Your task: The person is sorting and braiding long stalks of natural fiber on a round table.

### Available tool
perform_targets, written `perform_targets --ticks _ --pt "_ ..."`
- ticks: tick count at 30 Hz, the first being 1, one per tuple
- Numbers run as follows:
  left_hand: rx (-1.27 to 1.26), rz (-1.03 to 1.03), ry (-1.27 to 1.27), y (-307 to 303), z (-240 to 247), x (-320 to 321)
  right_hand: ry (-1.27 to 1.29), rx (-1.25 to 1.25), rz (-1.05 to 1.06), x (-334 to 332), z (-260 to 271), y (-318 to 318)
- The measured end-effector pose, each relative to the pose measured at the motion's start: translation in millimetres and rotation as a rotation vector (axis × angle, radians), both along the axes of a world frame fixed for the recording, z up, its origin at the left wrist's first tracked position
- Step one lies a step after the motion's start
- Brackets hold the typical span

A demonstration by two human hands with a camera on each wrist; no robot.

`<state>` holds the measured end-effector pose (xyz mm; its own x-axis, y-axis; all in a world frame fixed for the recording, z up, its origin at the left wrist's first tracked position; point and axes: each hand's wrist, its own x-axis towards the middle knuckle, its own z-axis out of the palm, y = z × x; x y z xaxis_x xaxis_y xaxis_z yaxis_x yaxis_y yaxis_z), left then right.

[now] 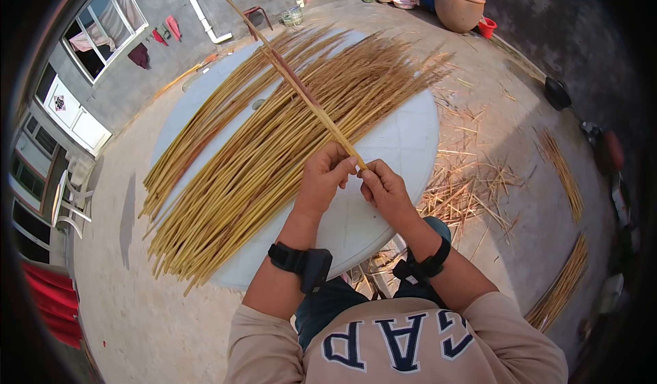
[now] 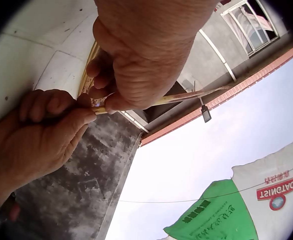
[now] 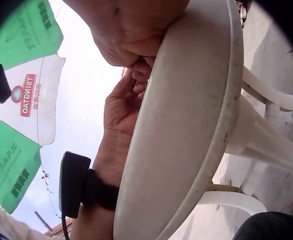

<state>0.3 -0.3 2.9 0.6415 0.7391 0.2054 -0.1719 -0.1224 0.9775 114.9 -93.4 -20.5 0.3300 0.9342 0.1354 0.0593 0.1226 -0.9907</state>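
Note:
A long yellow plant stalk with a reddish stretch slants up and away from both hands, over the round white table. My left hand grips it near its lower end, thumb and fingers closed round it. Right beside it, my right hand pinches the very end of the same stalk between thumb and fingers. In the left wrist view the stalk runs out past the left hand, and the fingertips of both hands nearly meet. A thick layer of similar stalks with feathery brown tops covers much of the table.
A narrower row of stalks lies along the table's far left side. Broken pieces litter the ground at right, with two bundles beyond. A clay pot stands at the back, a white chair at far left.

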Motion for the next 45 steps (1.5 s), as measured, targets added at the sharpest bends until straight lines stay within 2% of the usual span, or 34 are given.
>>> perform_targets --ticks 6,9,11,15,17,24,27,30,32,33,35,36,38,40,41,42,44,45 --pt "-0.084 -0.035 -0.09 -3.2 2.3 4.4 0.133 0.061 0.017 3.3 -2.3 -1.2" --pt "-0.146 -0.019 -0.084 -3.5 -0.4 4.7 0.261 0.019 0.064 6.4 -0.6 -4.5" --pt "-0.211 -0.082 -0.109 -2.6 -5.0 5.9 0.378 0.012 0.104 9.9 1.7 -6.7" --pt "-0.222 -0.047 -0.097 -2.8 -3.2 6.4 0.308 0.005 0.1 6.6 1.5 -4.3" --pt "-0.13 0.0 -0.068 -2.4 -1.5 5.0 0.134 0.054 0.058 3.0 -4.4 -1.4" --pt "-0.065 0.07 -0.037 -3.4 -4.5 5.8 0.066 0.042 0.033 2.7 -4.5 -1.7" --pt "-0.084 0.086 -0.036 -8.7 0.4 7.2 0.14 0.063 0.025 3.6 -0.9 -3.8" --pt "0.029 0.112 0.082 -10.9 -1.0 7.6 0.23 0.048 0.018 4.4 0.0 -4.3" --pt "0.268 0.228 0.089 -15.3 -3.7 9.4 0.32 0.049 0.049 4.8 -1.0 -4.5" --pt "0.267 0.223 0.088 -16.5 -4.0 10.5 0.32 0.05 0.044 4.3 -1.0 -3.8" --pt "0.475 0.271 -0.013 -19.9 -3.6 12.8 0.352 0.056 0.052 4.6 -1.2 -3.6" --pt "0.475 0.265 -0.014 -21.9 -1.6 12.3 0.352 0.058 0.047 8.1 -2.2 -2.1" --pt "0.355 0.413 -0.114 -28.6 6.5 6.8 0.682 0.045 0.001 17.1 -3.5 1.4" --pt "0.261 0.403 -0.128 -33.6 20.9 -1.4 0.701 0.054 -0.027 15.3 -1.7 4.9" --pt "0.159 0.399 -0.146 -34.3 24.2 -1.5 0.601 0.049 0.001 13.1 -0.3 5.2" --pt "0.158 0.38 -0.143 -32.3 20.3 0.5 0.499 0.038 0.029 10.7 -0.1 3.7" --pt "0.239 0.162 0.022 -26.2 10.1 5.4 0.45 0.04 0.037 10.8 -2.4 2.1" --pt "0.24 0.165 0.024 -28.4 10.8 7.2 0.384 0.01 0.034 8.9 -2.0 1.7"
